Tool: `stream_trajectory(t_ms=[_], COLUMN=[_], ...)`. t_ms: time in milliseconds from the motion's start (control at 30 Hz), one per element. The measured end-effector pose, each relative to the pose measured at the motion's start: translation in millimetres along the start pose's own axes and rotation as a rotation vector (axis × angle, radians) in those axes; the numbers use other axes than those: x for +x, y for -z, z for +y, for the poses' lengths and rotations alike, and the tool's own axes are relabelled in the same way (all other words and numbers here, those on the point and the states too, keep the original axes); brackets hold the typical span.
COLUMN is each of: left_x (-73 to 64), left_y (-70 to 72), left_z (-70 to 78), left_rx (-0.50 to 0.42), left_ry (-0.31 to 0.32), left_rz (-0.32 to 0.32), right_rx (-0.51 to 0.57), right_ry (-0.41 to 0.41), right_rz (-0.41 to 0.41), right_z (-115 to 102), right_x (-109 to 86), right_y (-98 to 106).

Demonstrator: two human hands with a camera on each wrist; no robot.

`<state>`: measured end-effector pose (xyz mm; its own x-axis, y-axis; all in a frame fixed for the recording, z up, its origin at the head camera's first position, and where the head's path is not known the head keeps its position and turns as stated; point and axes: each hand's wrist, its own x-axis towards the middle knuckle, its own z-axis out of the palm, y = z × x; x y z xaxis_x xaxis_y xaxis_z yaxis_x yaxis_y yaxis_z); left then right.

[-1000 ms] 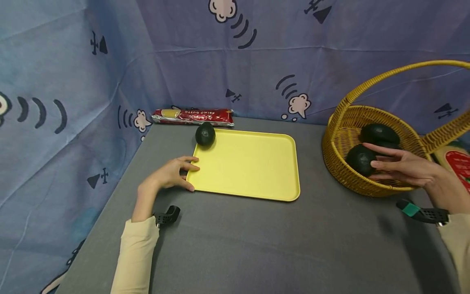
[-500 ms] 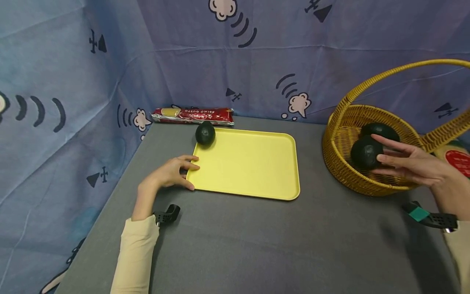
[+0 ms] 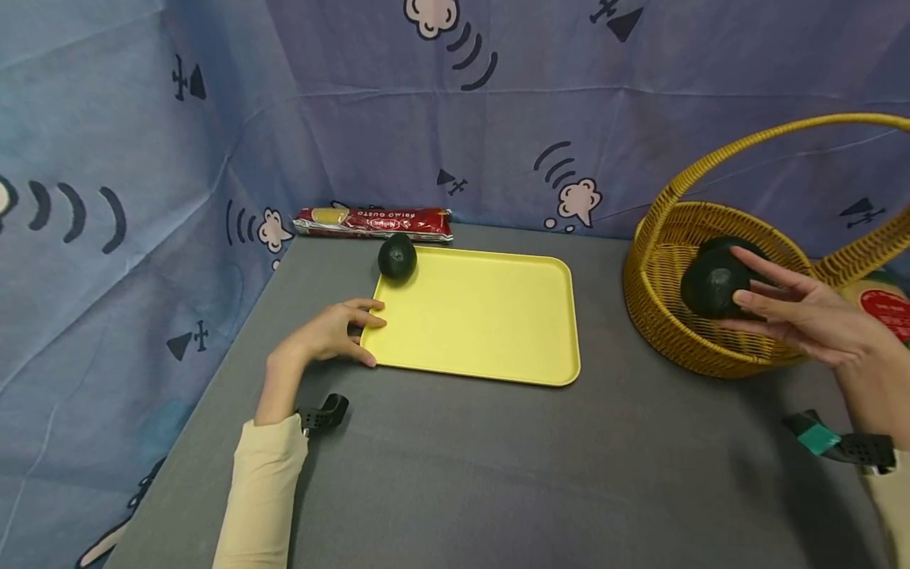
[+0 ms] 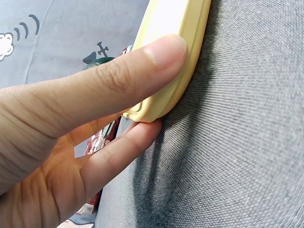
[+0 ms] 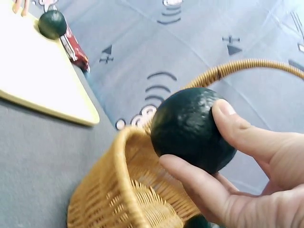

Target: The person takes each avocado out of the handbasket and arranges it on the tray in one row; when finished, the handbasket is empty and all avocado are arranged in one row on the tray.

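My right hand [image 3: 821, 320] grips a dark green avocado [image 3: 713, 286] between thumb and fingers, over the yellow wicker basket [image 3: 640, 304]. In the right wrist view the held avocado [image 5: 187, 128] appears above the basket's rim. Another avocado [image 3: 735, 242] lies inside the basket, largely hidden behind the held one. At the near left corner of a yellow tray [image 3: 476, 316], my left hand [image 3: 330, 336] pinches the edge; the left wrist view has the thumb [image 4: 166, 52] over the rim and a finger below it. One more avocado [image 3: 397, 258] sits at the tray's far left corner.
A red packet [image 3: 373, 224] lies behind the tray, near the patterned cloth backdrop [image 3: 498, 134]. The basket's tall handle [image 3: 775, 136] arches over its opening. Right of the basket, a package with a red label [image 3: 885, 312] is partly hidden. Grey cloth covers the table [image 3: 498, 474].
My right hand has lifted the avocado up from the basket's near side, shifting slightly right and away, so it now overlaps the other avocado. My left hand stays at the tray.
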<state>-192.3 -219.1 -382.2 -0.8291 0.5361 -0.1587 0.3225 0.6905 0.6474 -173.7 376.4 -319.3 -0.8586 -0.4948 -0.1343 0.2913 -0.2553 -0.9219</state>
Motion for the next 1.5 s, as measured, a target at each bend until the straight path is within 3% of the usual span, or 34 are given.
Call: stream_trajectory(t_ms=[200, 300, 533, 800, 900, 1133, 1367, 1500], left_x=[-1.9, -2.1, -0.4, -0.5, -0.5, -0.4, -0.6, -0.6], left_y=[0.1, -0.4, 0.0, 0.2, -0.2, -1.2, -0.2, -0.1], left_z=[-0.4, -0.2, 0.4, 0.8, 0.7, 0.4, -0.4, -1.0], left_rx=[-0.002, 0.003, 0.013, 0.007, 0.005, 0.002, -0.009, -0.008], left_ry=[0.007, 0.009, 0.007, 0.004, 0.006, 0.013, 0.012, 0.009], left_rz=[0.001, 0.002, 0.008, 0.007, 0.007, 0.005, 0.003, 0.007], right_rx=[0.059, 0.060, 0.113, 0.103, 0.082, -0.138, -0.067, -0.053], right_ry=[0.071, 0.106, 0.124, 0.097, 0.058, -0.012, 0.016, -0.013], right_rz=[0.131, 0.152, 0.086, 0.032, 0.062, 0.217, 0.046, 0.013], right_z=[2, 4, 2, 0, 0, 3, 14, 20], right_x=[2.5, 5.0, 12.6, 28.4, 36.4, 59.0, 83.9, 99.8], right_y=[-19, -26, -42, -57, -64, -88, -104, -114])
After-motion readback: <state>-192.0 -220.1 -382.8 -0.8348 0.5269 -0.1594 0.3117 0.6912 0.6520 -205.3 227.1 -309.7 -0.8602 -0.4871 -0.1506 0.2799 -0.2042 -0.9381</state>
